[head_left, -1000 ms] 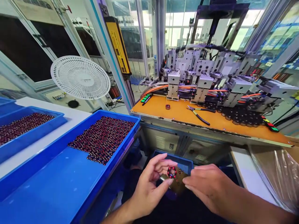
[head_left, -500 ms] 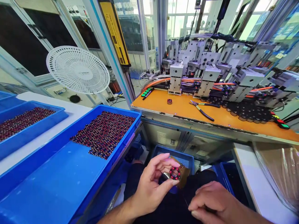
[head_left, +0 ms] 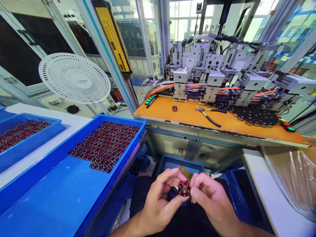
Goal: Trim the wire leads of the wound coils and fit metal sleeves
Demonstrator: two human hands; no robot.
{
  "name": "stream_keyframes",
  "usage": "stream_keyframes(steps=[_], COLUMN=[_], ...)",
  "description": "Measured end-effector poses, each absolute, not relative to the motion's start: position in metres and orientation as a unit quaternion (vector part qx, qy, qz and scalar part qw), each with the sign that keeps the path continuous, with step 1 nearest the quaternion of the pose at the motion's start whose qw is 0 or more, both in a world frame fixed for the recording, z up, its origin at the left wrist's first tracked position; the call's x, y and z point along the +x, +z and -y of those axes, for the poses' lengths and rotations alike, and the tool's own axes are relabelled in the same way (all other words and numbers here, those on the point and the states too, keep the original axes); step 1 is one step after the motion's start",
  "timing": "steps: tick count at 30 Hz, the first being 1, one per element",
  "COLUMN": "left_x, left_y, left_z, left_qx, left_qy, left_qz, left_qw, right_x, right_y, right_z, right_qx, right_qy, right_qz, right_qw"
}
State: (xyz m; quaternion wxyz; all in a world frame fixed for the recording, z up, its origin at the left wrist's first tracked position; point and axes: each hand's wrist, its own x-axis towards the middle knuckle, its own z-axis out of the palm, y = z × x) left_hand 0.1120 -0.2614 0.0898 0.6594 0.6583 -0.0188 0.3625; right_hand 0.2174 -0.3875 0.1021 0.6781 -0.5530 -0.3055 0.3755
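My left hand (head_left: 158,202) grips a small black ring-shaped motor stator (head_left: 184,195) with red marks around it, between thumb and fingertips, its open face turned toward me. My right hand (head_left: 213,202) is closed in a pinch at the right edge of the ring; whatever its fingertips hold is hidden. Both hands are over my lap. Below them, a blue bin (head_left: 168,159) contains a brown piece of cardboard (head_left: 183,171) and a few small parts, partly covered by the hands.
To the left, a long blue tray (head_left: 61,194) holds packed rows of similar stators (head_left: 106,144); another blue tray (head_left: 58,126) stands beyond. On the orange bench (head_left: 158,110) are one stator (head_left: 174,108), pliers (head_left: 208,118) and dark round parts (head_left: 256,115), before a machine (head_left: 180,77). A white fan (head_left: 75,78) stands left.
My right hand has risen and moved left to meet the stator. My left hand still holds it, at nearly the same place. The camera view has shifted slightly.
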Motion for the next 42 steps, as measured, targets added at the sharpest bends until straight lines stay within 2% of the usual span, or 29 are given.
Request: stream_keyframes(steps=[4,14,21,28,35,38,42], left_x=[0.111,0.103,0.102,0.106,0.107,0.107,0.109], left_y=[0.090,0.084,0.082,0.082,0.076,0.077,0.080], left_z=[0.259,0.260,0.259,0.262,0.263,0.263,0.266], left_qx=[0.615,0.679,0.593,0.665,0.725,0.715,0.655], left_qy=[0.345,0.311,0.274,0.316,0.367,0.364,0.353], left_qz=[-0.003,0.040,-0.003,-0.004,0.014,0.006,-0.024], left_qw=[0.709,0.664,0.758,0.677,0.582,0.597,0.668], right_x=[0.210,0.217,0.210,0.203,0.201,0.200,0.195], right_y=[0.083,0.110,0.085,0.088,0.089,0.085,0.072], right_z=[0.398,0.393,0.402,0.397,0.390,0.392,0.397], right_qx=[-0.543,-0.562,-0.553,-0.595,-0.624,-0.609,-0.570], right_qy=[0.389,0.408,0.374,0.245,0.262,0.263,0.259], right_qz=[0.266,0.294,0.276,0.343,0.293,0.292,0.288], right_qw=[0.695,0.657,0.691,0.684,0.675,0.689,0.725])
